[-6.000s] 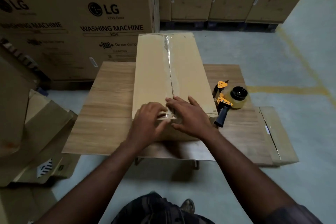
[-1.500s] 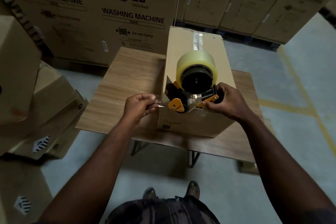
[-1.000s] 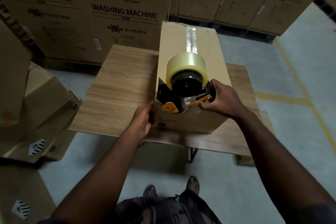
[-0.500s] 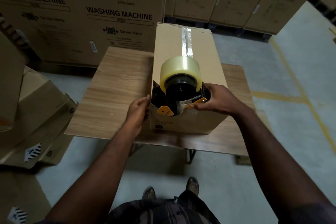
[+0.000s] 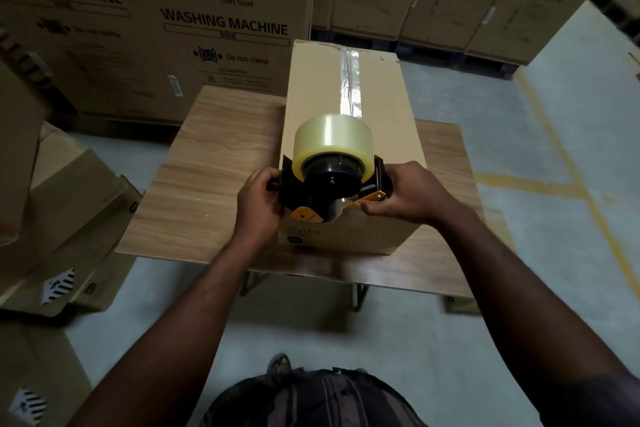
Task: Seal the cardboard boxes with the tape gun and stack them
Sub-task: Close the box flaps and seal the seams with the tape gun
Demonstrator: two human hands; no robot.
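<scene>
Left hand is off the near left corner of the box, where it lay 0.5 s ago, and now grips the left side of the tape gun. Right hand holds the gun's right side, fingers curled by the orange lever. Gun sits at the near top edge of the box, centre of frame, roll upward. Box rests on the wooden table. 1 shiny tape strip runs along the top seam.

Judgement: gun is rigid and light, roll face slick. Hold it by the frame, clear of the cutter. Box is probably stiff at the corners and softer mid-panel, so lift it by the 2 long bottom edges.
</scene>
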